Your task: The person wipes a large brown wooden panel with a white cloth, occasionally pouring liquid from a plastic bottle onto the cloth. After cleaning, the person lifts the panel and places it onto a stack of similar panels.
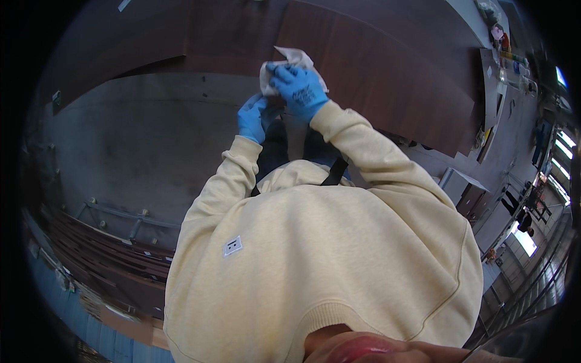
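Observation:
A crumpled white cloth lies at the edge of a dark reddish-brown panel. My right hand, in a blue glove, grips the cloth with bent fingers. Just below and to the left is my left hand, also gloved in blue. Its fingers are closed, their tips close to the cloth's lower edge; whether they pinch anything is hidden.
Another dark panel reaches to the far left. Behind me on the left are stacked brown boards by a metal frame. A white cabinet stands to my right, and a distant person shows at the right rim.

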A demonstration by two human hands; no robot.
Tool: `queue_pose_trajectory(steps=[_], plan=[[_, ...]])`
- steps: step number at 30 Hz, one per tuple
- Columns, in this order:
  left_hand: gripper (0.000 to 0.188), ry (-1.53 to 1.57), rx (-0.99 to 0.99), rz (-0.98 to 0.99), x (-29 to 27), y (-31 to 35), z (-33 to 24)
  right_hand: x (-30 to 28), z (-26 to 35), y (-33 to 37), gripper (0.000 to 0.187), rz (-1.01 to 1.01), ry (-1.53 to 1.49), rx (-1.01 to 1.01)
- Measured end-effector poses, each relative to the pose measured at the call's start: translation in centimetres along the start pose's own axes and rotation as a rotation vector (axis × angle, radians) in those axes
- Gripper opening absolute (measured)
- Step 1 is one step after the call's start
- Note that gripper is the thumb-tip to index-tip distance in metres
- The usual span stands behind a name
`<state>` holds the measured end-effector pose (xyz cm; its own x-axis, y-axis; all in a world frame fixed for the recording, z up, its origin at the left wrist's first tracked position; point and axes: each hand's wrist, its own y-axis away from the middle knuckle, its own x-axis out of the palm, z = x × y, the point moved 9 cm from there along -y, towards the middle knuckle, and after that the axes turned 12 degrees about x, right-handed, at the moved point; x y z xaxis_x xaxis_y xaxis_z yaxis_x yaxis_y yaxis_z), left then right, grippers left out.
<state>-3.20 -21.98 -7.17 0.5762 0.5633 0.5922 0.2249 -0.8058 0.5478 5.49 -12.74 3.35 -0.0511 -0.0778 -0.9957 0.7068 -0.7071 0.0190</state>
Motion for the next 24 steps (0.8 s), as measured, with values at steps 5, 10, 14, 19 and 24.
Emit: queue_pose_trajectory(steps=[5,10,14,19,24], plan=[[0.05,0.019,-0.122,-0.106,0.3,0.4,0.2,-1.1,-5.6,-4.3,0.04,-0.331,-0.149,0.323],[0.096,0.01,-0.284,-0.032,4.1,1.6,-1.6,2.0,3.7,3.0,0.05,-0.018,-0.151,-0.005],[0.115,-0.079,-0.28,0.058,3.7,1.4,-1.6,1.1,0.4,7.4,0.051,-0.023,-0.188,0.035],[0.121,-0.145,-0.236,0.081,3.8,1.6,-2.1,0.8,-9.1,16.7,0.045,0.025,-0.1,0.085],[0.119,-0.205,-0.203,0.102,3.7,1.4,-1.9,-0.4,-3.7,12.2,0.042,-0.024,-0.091,0.024]])
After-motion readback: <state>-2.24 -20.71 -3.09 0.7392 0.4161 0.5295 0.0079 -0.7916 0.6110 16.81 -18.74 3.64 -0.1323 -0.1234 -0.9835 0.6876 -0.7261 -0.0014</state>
